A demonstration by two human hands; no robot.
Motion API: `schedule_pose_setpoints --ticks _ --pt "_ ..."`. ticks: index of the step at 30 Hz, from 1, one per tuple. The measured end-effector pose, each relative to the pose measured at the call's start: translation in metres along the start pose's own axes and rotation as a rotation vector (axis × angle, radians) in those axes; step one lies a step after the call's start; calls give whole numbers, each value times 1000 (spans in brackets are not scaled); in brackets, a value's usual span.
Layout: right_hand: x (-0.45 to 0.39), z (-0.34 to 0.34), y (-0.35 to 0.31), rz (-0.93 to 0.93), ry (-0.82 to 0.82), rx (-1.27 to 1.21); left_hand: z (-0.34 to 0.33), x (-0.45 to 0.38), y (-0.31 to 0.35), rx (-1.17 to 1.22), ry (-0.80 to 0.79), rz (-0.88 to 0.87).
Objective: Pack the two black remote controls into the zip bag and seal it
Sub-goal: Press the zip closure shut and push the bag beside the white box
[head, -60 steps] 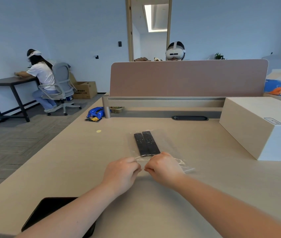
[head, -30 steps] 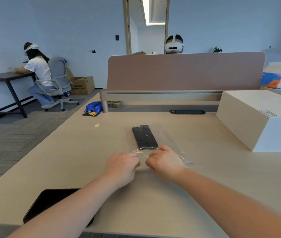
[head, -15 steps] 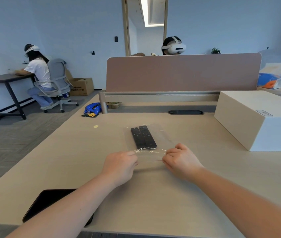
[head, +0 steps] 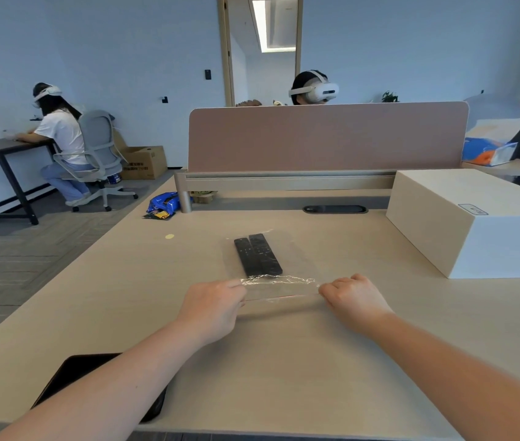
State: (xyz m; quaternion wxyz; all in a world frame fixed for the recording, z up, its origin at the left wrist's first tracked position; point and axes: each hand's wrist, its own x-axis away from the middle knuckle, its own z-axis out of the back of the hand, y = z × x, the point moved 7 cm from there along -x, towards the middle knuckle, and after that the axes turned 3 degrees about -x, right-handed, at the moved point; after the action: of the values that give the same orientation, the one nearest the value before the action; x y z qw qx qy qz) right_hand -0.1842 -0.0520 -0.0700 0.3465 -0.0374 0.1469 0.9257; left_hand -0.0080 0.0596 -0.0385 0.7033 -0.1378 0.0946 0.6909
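- Left hand [head: 212, 308] is pinching the zip bag's [head: 279, 289] near edge, fingers closed.
- Right hand [head: 352, 300] is gripping its opposite end.
- Two remote controls [head: 258, 254] are lying inside, just beyond both hands.

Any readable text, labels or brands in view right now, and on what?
None can be read.
White box: small label on top, too blurred.
Cardboard box: dark print on its side, too small.
Blue packet: print blurred.
Remotes: button marks too small.
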Motion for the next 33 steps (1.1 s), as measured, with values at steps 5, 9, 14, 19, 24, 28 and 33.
schedule_pose_setpoints --ticks 5,9,14,19,24,28,33 --pt "9 -5 8 -81 -154 -125 -7 1 0 -13 -49 6" --pt "9 -9 9 -75 -153 -166 -8 0 -1 -52 -81 16" --pt "13 -13 16 -106 -148 -131 -9 -1 -1 -76 -121 13" --pt "17 -14 14 -110 -183 -135 -18 -1 -2 -84 -153 6" --pt "17 -24 25 -106 -220 -218 -28 3 -11 -103 -281 -58" --pt "21 -20 39 -275 -168 -348 -26 1 -23 -50 -302 13" --pt "12 -13 51 -518 -16 -658 -31 -14 -41 83 -255 318"
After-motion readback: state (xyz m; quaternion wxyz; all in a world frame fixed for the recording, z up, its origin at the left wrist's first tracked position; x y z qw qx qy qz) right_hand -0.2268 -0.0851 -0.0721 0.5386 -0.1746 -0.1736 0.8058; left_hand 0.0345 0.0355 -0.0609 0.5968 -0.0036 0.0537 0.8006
